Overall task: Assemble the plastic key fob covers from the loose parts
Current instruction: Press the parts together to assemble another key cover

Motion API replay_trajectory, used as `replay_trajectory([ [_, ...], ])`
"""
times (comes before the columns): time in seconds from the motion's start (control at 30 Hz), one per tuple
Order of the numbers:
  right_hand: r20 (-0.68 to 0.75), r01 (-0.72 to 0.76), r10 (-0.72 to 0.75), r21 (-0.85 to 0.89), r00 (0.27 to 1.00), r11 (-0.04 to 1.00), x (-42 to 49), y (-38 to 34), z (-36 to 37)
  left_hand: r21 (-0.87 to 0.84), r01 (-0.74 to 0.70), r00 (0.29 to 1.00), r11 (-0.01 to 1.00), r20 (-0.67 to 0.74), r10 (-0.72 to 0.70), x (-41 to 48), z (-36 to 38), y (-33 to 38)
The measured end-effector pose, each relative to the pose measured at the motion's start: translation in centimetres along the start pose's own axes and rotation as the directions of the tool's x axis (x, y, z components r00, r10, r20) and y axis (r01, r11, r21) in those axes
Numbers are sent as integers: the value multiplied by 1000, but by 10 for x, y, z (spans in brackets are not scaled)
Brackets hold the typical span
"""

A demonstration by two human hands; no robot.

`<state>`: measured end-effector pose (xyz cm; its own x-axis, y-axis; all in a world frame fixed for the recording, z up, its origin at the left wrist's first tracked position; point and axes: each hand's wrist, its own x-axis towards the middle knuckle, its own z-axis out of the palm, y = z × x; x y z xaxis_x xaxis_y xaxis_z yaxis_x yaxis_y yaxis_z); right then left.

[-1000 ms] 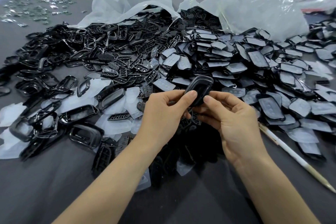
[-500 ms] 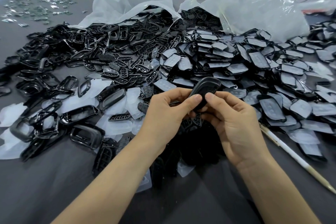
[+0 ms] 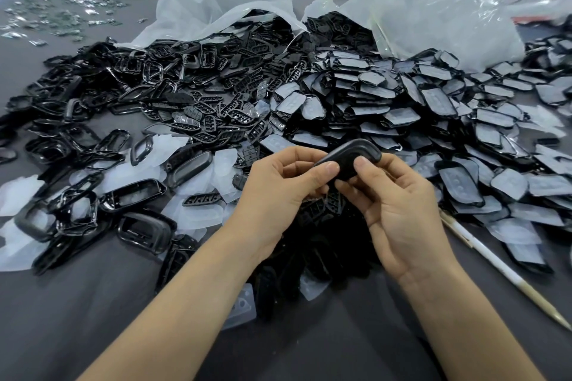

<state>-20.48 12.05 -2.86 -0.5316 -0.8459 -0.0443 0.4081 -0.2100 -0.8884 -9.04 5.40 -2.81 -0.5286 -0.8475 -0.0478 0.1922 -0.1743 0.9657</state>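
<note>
A black key fob cover (image 3: pixel 348 155) is held above the table between both hands, its smooth curved back facing up. My left hand (image 3: pixel 278 189) pinches its left end with the thumb on top. My right hand (image 3: pixel 399 207) grips its right side, thumb pressed on the back and fingers curled beneath. Under the hands lies a dark heap of black covers (image 3: pixel 312 244). Loose black frames (image 3: pixel 133 195) lie to the left, button inserts (image 3: pixel 216 120) in the middle, and film-covered back plates (image 3: pixel 433 120) to the right.
Two open white plastic bags (image 3: pixel 433 15) spill parts at the back. A long white stick (image 3: pixel 495 269) lies at the right. Peeled clear films (image 3: pixel 198 210) are scattered at the left. Small shiny metal pieces (image 3: pixel 55 18) lie far left. The grey table (image 3: pixel 77 312) shows near me.
Both hands have turned the cover clockwise and lowered it, so it now lies more level with its far end pointing right. The grip has stayed on it.
</note>
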Motion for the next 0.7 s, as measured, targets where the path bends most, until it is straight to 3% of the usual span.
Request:
replay_trajectory([
  [0.2, 20, -19, 19, 15, 1000, 1000, 0, 0, 0, -9, 18, 1000, 1000, 1, -18, 1, -3, 0],
  [0.37, 69, -10, 8, 20, 998, 1000, 0, -2, 1, -111, 65, 997, 992, 47, -60, 2, -3, 1],
  [0.7, 66, -50, 48, 36, 997, 998, 0, -2, 0, 35, -20, 1000, 999, 21, 19, 3, -4, -3],
])
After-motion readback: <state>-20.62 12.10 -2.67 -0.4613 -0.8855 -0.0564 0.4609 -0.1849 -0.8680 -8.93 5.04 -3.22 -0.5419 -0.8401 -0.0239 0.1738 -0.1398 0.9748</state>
